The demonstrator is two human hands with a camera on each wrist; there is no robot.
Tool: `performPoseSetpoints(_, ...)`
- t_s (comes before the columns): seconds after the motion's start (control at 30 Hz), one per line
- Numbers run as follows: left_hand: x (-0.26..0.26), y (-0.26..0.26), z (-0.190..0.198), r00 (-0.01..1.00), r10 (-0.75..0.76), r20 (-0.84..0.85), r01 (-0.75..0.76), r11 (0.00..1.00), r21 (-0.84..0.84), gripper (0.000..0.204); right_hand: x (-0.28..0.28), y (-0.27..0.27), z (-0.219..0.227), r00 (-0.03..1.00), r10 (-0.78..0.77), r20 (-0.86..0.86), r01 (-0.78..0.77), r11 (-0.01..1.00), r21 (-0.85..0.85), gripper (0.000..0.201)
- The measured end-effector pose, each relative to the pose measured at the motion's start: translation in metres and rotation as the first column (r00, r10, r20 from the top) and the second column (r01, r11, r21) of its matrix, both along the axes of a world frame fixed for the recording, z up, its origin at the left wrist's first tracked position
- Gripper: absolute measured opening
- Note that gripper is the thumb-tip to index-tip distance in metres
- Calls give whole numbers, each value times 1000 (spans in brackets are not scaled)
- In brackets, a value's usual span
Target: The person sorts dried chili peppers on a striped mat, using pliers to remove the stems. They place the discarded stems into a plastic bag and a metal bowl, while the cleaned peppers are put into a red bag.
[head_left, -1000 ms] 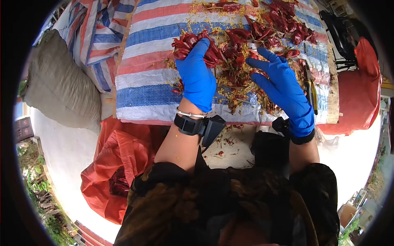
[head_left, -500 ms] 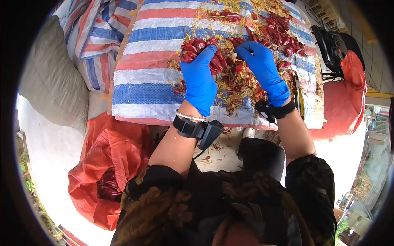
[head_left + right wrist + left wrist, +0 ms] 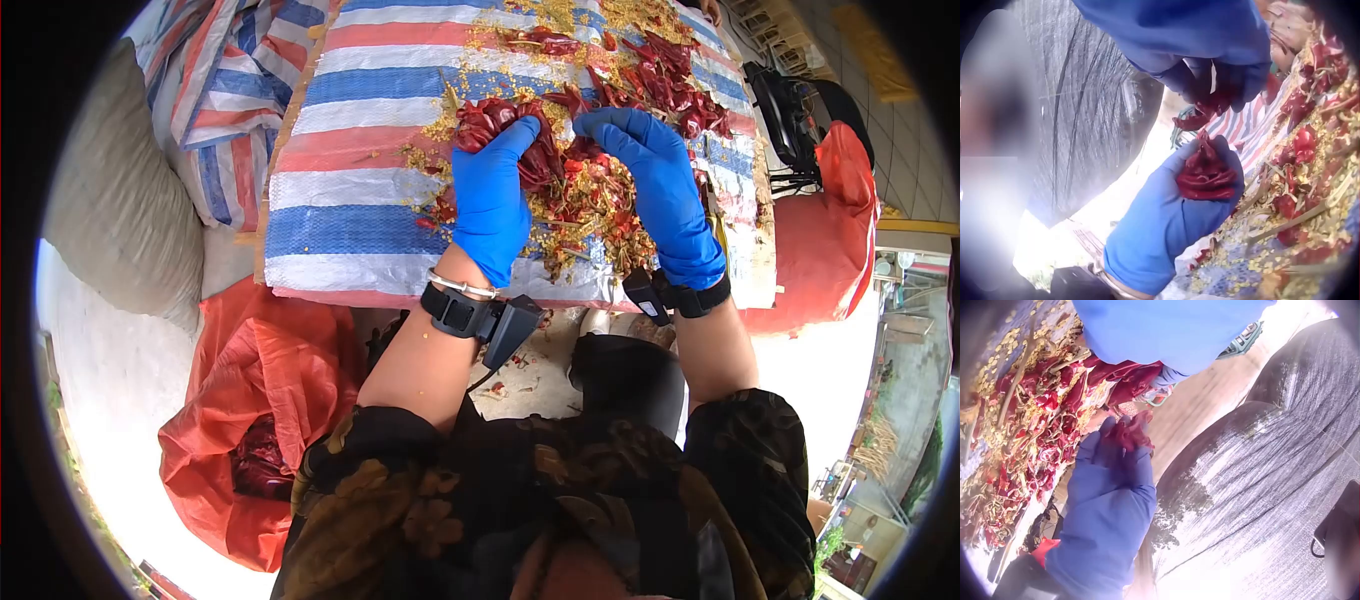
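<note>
In the head view my gloved left hand [image 3: 492, 205] grips a bunch of dried red chilies [image 3: 486, 122] above the striped sheet, thumb over the top. The right wrist view shows that bunch lying in the curled palm. Just to its right, my gloved right hand [image 3: 655, 195] has its fingertips bent together, pointing at the bunch. Between them it pinches a piece of dried chili [image 3: 1192, 121], close over the chilies in the left hand. Beneath both hands spreads a pile of chili scraps, stems and yellow seeds [image 3: 600, 195].
A red, white and blue striped sheet [image 3: 340, 228] covers the table. More dried chilies [image 3: 668, 75] lie toward the back right. A yellow-handled tool [image 3: 718, 225] is partly hidden behind the right hand. Red sacks [image 3: 265, 370] stand at left and right, and a pale full sack [image 3: 125, 200] is at far left.
My right hand, fingers spread over the scraps a second ago, has come left and bent its fingertips together beside the bunch. The left hand keeps its hold; the head view has shifted slightly.
</note>
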State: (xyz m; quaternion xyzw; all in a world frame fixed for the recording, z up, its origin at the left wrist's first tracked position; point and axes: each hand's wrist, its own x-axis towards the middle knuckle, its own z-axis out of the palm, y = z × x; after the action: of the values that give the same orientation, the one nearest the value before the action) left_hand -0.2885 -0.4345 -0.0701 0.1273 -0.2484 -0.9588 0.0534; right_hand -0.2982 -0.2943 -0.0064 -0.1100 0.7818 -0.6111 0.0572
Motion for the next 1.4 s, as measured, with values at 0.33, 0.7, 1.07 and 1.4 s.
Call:
performPoseSetpoints(0.33, 3, -5, -13, 983, -182, -37, 184, 980, 75, 14, 7, -12, -6, 746, 387, -542, -87, 864, 497, 19)
performPoseSetpoints(0.7, 3, -5, -12, 997, 62, 52, -66, 995, 77, 13, -60, 18, -70, 822, 301, -483, 383, 334, 861, 28)
performPoseSetpoints(1.07, 17, 11, 7, 977, -170, -129, 127, 949, -288, 25, 32, 43, -6, 880, 97, -465, 227, 775, 590, 40)
performPoseSetpoints(1.4, 32, 35, -3, 910, -388, -148, 261, 811, -524, 36, 66, 40, -26, 965, -243, -96, 213, 944, -252, 24)
